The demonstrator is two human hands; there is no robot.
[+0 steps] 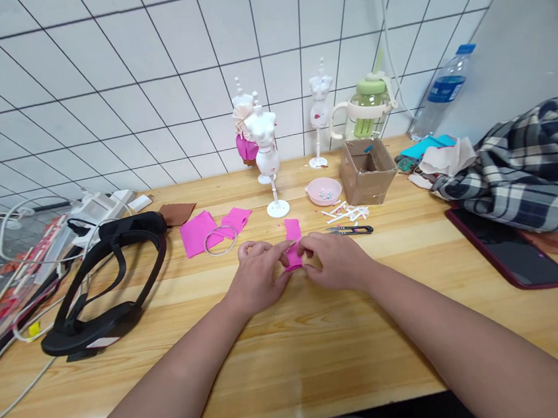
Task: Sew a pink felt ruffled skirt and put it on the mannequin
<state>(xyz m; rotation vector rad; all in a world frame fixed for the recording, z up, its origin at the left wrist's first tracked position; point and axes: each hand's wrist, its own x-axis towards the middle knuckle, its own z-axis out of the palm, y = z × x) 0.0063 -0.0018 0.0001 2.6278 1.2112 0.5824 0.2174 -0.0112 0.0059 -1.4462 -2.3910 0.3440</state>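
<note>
The hands meet at the middle of the table [322,337]: the left hand [259,279] has its fingers curled, thumb and forefinger pinching the near left edge of a pink fabric strip [293,241], and the right hand [334,260] pinches the near right edge likewise. The strip's long axis runs straight away from the person, its far end lying free toward the white mannequin stand [269,163]. Both hands are equally near.

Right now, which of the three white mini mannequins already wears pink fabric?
The rear-left white mini mannequin, behind the bare front one; it carries a pink skirt and cream ruffle. The right one is bare apart from small red marks.
</note>
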